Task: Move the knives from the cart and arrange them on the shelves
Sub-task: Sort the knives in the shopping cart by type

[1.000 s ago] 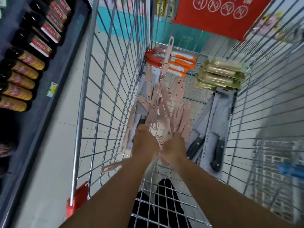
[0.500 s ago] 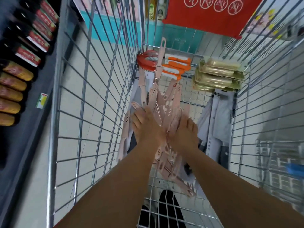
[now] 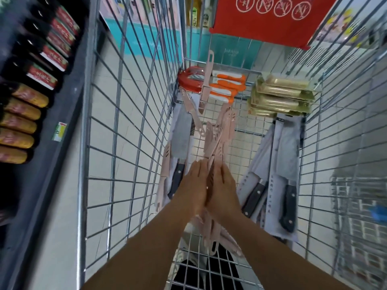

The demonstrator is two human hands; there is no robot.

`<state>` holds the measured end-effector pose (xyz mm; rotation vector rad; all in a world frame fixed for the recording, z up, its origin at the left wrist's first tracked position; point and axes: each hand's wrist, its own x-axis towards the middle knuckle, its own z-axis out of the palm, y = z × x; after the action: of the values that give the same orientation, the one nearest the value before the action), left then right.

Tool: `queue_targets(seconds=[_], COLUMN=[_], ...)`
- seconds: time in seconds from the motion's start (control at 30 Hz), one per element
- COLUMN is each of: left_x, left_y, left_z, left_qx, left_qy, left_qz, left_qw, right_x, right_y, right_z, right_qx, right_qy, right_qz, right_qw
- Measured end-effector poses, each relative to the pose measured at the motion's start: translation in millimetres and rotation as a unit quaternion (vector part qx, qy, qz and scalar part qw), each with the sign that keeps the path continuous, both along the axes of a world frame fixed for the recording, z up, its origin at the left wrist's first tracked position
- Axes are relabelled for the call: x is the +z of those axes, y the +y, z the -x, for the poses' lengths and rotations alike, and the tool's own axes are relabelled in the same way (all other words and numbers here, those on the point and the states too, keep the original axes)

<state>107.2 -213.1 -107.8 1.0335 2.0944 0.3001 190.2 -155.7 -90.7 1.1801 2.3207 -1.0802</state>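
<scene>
I am looking down into a wire cart [image 3: 134, 122]. A bundle of pink knives [image 3: 217, 141] sticks out in front of and behind my two hands, lifted a little off the cart floor. My left hand [image 3: 195, 185] grips its left side and my right hand [image 3: 223, 185] grips its right side, palms facing each other. More pink knives [image 3: 165, 164] lean on the left wall, and one [image 3: 207, 80] stands at the far end. Packaged cleavers with black handles lie at the left [image 3: 182, 130] and at the right [image 3: 280, 164]. Orange-handled knives [image 3: 228, 84] lie at the far end.
Gold packs [image 3: 280, 95] are stacked at the far right of the cart, with a red round item [image 3: 189, 77] at the far left. A red sign [image 3: 270, 17] hangs on the cart's front. A dark shelf of bottles [image 3: 31, 97] runs along the left.
My hands have drawn together and gathered the spread pink knives into one bundle, raising it off the cart floor. The left cleaver pack is uncovered now.
</scene>
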Motion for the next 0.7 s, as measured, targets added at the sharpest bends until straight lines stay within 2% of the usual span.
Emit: queue_targets(seconds=[0.13, 0.2, 0.27, 0.33, 0.4, 0.47, 0.57, 0.63, 0.7], left_x=[6.2, 18.1, 29.8, 32.9, 37.2, 35.6, 38.7, 35.3, 34.6], left_y=[-16.4, -22.2, -26.9, -29.7, -28.8, -28.0, -27.5, -29.6, -29.7], left_z=[-8.2, -3.9, 2.1, 8.7, 13.1, 10.7, 10.6, 10.0, 10.3], left_qx=[-0.004, 0.003, 0.071, 0.139, 0.16, 0.127, 0.113, 0.121, 0.121], left_qy=[-0.012, 0.048, 0.113, 0.151, 0.144, 0.147, 0.21, 0.191, 0.168], left_qz=[0.014, -0.015, -0.027, 0.018, 0.072, 0.109, 0.115, 0.138, 0.169], left_qw=[1.0, 0.999, 0.991, 0.978, 0.974, 0.975, 0.964, 0.964, 0.964], right_x=[7.5, 16.2, 25.3, 30.5, 31.9, 26.5, 15.2, 7.1, -0.9], right_y=[-6.1, -0.2, 9.9, 20.4, 29.6, 37.9, 50.6, 58.3, 67.0], right_z=[-9.1, -6.0, 2.2, 13.4, 28.2, 47.3, 79.8, 98.7, 113.5], right_qx=[-0.001, -0.023, -0.035, -0.036, -0.032, -0.011, 0.04, 0.069, 0.087], right_qy=[0.003, 0.014, 0.017, 0.033, 0.057, 0.079, 0.106, 0.098, 0.046], right_qz=[-0.02, -0.04, -0.057, -0.069, -0.074, -0.08, -0.104, -0.105, -0.092], right_qw=[1.0, 0.999, 0.998, 0.996, 0.995, 0.994, 0.988, 0.987, 0.991])
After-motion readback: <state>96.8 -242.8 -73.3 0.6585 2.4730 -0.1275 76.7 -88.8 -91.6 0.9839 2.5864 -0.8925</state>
